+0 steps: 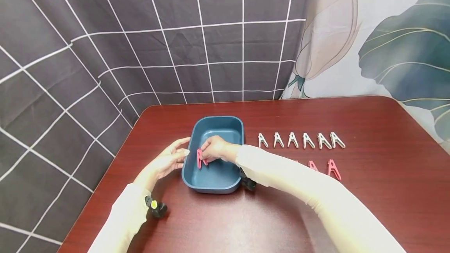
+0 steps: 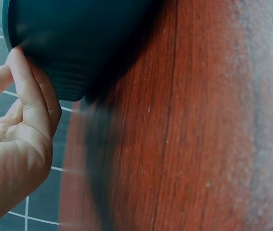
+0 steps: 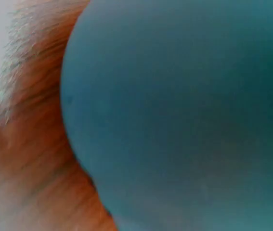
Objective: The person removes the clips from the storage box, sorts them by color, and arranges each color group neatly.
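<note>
From my remote station, the head view shows a person in long pale sleeves working at a dark red table (image 1: 369, 206), just left of the frame's centre. The right hand (image 1: 215, 148) reaches in from the lower right and pinches a pink clothespin (image 1: 200, 158) between curled fingers, holding it at the left rim of a blue tub (image 1: 214, 179); I cannot tell whether the pin is clipped on the rim or only held against it. The left hand (image 1: 168, 161) sits just left of the tub, fingers fairly straight and close together, their tips touching the outside of the tub's left wall beside the pin.

In the left wrist view, the left hand (image 2: 16, 130) fills the lower left, one fingertip pressed to the ribbed outer wall of the tub (image 2: 69, 43) at the upper left, with the table (image 2: 199, 144) running down the right. The right wrist view is blurred: the blue tub (image 3: 184, 115) fills most of it, the table (image 3: 30, 159) showing at the left; no fingers appear there.

To the right of the tub in the head view, a row of six white clothespins (image 1: 300, 140) lies on the table, and below it more pink clothespins (image 1: 333, 169), partly hidden by the right sleeve (image 1: 299, 190). A grey checked cloth (image 1: 140, 42) hangs behind at the upper left, a leaf-print cloth (image 1: 386, 38) at the upper right.
</note>
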A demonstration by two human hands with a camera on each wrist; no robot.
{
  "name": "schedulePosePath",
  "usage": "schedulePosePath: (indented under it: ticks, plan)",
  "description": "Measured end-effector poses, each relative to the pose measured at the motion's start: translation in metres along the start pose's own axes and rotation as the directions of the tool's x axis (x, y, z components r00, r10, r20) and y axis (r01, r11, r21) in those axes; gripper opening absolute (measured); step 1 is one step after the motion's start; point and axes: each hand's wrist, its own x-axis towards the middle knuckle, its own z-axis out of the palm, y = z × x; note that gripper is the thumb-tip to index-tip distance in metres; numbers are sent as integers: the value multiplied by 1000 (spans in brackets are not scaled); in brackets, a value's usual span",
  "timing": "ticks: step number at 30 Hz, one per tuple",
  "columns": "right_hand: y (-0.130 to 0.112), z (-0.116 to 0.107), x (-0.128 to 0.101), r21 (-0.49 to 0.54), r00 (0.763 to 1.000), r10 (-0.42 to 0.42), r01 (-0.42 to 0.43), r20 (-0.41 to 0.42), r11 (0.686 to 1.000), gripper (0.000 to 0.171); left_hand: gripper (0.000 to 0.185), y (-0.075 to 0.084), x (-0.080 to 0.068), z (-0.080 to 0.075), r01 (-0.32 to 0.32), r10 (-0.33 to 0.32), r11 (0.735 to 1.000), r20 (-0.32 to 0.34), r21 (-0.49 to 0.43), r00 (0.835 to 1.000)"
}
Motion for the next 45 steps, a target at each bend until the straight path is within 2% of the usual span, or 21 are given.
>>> schedulePosePath:
  ticks: [8,22,32,38,45]
  plan:
    - [-7,-19,-10,41,999,-37,37,-1,998,26,57,5,4,0,11,-11,1000,-13,27,1000]
    - [-23,-45,-34,122,997,-78,79,-14,989,28,57,8,6,3,12,-11,999,-21,48,1000]
    - [-23,-77,-55,188,985,-165,169,-41,967,30,56,12,2,0,9,-5,997,-44,77,999]
    - [-21,-99,-74,192,985,-157,168,-68,967,33,55,13,0,3,-18,26,993,-73,113,997]
    - [-13,-121,-94,186,984,-163,175,-78,967,35,55,12,-1,8,-1,15,991,-99,137,995]
